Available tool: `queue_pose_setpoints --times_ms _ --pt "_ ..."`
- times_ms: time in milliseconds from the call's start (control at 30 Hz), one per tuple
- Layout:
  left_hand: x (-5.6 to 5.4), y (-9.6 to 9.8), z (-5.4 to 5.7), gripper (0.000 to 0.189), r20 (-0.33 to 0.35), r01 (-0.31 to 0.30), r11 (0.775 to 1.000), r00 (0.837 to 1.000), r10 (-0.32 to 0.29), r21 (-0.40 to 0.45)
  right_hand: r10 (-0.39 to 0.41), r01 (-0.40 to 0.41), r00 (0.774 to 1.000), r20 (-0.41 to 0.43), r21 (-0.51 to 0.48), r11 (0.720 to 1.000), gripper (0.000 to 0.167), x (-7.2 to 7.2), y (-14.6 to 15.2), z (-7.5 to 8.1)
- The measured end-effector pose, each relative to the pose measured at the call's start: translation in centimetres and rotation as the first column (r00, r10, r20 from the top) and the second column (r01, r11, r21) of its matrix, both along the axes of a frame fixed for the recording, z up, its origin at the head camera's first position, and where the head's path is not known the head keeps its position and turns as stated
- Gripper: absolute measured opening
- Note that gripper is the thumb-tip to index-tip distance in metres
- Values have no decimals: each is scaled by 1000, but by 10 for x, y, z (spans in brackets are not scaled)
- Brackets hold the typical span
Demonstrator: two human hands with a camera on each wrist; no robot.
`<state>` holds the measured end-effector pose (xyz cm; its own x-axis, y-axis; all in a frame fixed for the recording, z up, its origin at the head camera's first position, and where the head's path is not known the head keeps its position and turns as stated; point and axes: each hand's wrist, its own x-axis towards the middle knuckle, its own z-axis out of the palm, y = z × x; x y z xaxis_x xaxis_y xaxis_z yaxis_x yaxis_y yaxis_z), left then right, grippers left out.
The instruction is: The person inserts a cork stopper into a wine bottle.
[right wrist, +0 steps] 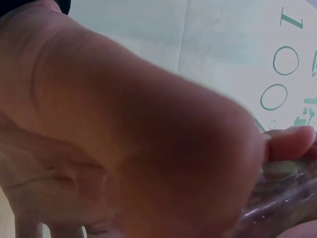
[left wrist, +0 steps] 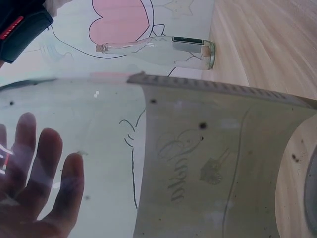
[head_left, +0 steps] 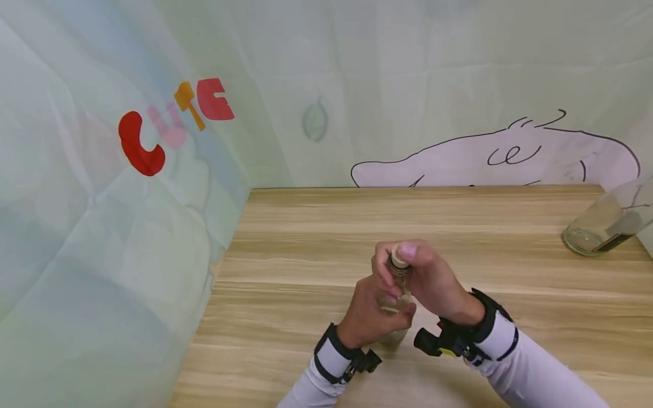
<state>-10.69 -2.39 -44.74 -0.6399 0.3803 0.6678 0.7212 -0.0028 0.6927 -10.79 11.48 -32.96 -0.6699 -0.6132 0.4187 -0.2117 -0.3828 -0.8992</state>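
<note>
My left hand grips a clear glass bottle round its body, just above the wooden table or standing on it; I cannot tell which. Over the neck, my right hand pinches the pale cork at the mouth between thumb and fingers. Close up in the left wrist view, the bottle's label shows from behind, and left-hand fingers appear through the glass. The right palm fills much of the right wrist view, with part of the glass at lower right.
Another clear bottle with a dark label stands at the table's right, near the back; its cork shows in the left wrist view. Printed cloth walls rise behind and left of the wooden table.
</note>
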Motion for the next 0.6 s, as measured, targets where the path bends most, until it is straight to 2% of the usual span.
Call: queue_pose_setpoints --times_ms 267,600 --pt "1 1 1 29 21 34 999 999 -35 33 -17 17 1000 -18 14 1000 36 0 0 0" --pt "-1 2 -1 27 -21 3 1000 1000 -3 19 -35 36 999 -37 8 999 34 -1 -1 0"
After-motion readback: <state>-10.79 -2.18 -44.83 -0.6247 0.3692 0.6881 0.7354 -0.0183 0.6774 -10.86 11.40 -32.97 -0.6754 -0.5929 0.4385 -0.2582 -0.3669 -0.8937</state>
